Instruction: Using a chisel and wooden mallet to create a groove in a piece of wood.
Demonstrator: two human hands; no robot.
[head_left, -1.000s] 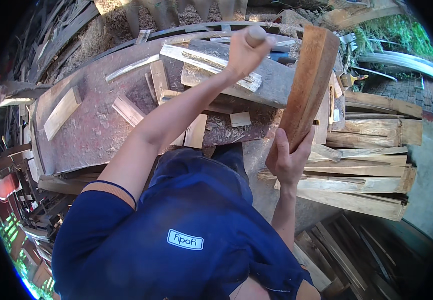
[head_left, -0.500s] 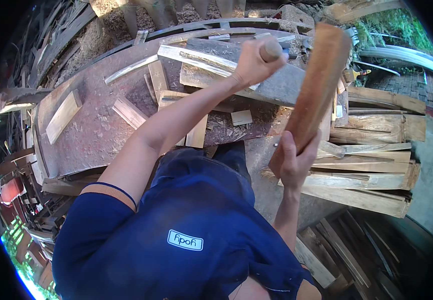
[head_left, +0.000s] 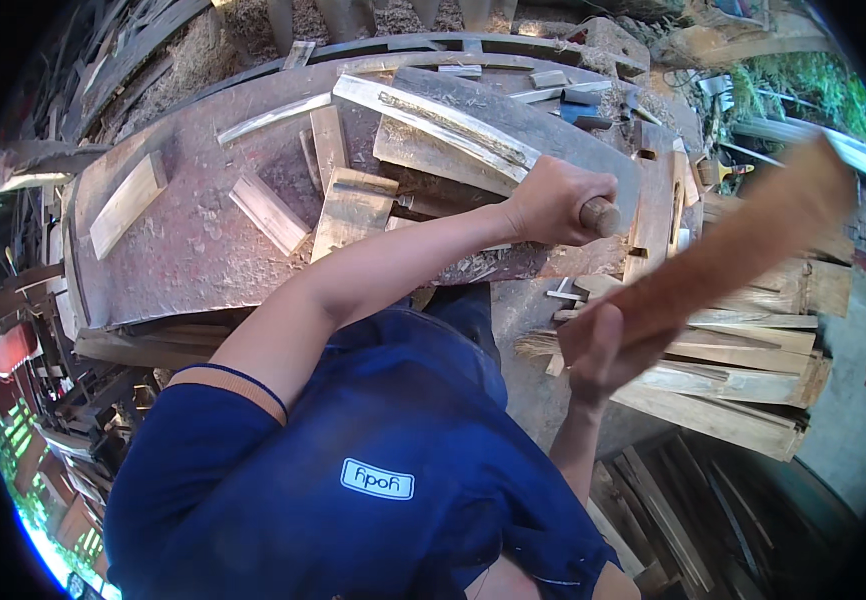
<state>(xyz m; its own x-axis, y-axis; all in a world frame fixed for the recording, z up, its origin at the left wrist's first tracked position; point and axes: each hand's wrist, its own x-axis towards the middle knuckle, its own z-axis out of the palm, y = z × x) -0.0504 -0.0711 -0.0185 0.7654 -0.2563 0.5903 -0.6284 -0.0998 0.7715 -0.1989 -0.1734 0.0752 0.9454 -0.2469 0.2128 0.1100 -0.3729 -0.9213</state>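
Big rusty table [head_left: 183, 250] littered with loose offcuts [head_left: 268, 212]: could jump or snag under a blow. Stack of split boards [head_left: 743, 390] just beside, within swing range. Long reddish board [head_left: 743, 250] up off the table, blurred, clamped at its lower end by right hand [head_left: 603, 355], fingers wrapped round; could twist loose. Left hand [head_left: 551, 200] fisted tight on round wooden handle [head_left: 601, 215]; tool head hidden, likely hazard to the right hand's fingers.
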